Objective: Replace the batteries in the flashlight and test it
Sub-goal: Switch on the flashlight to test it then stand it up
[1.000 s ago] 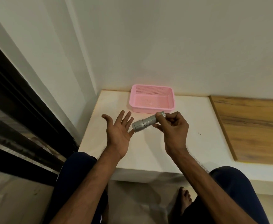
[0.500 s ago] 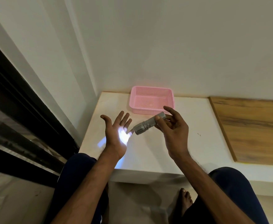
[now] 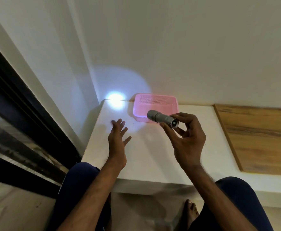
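While left fingers point(image 3: 118, 126) spread loose, right fingers point(image 3: 184, 116) pinch the lit flashlight point(image 3: 161, 117) by its tail.

Silver flashlight point(image 3: 161, 118), switched on, roughly level, head pointing left, held above the table

I count 1 flashlight point(image 3: 161, 117). 1 pink basket point(image 3: 154, 98). 2 hands, both mine: left hand point(image 3: 118, 139) & right hand point(image 3: 188, 139). 1 bright spot point(image 3: 114, 99) of light, w/ 1 big dim glow point(image 3: 129, 77) round it. 1 white table point(image 3: 153, 157). 1 wood board point(image 3: 259, 137). 2 knees in blue: left knee point(image 3: 79, 180), right knee point(image 3: 233, 194). 1 bare foot point(image 3: 190, 212). 1 dark frame point(image 3: 20, 97) on my left.
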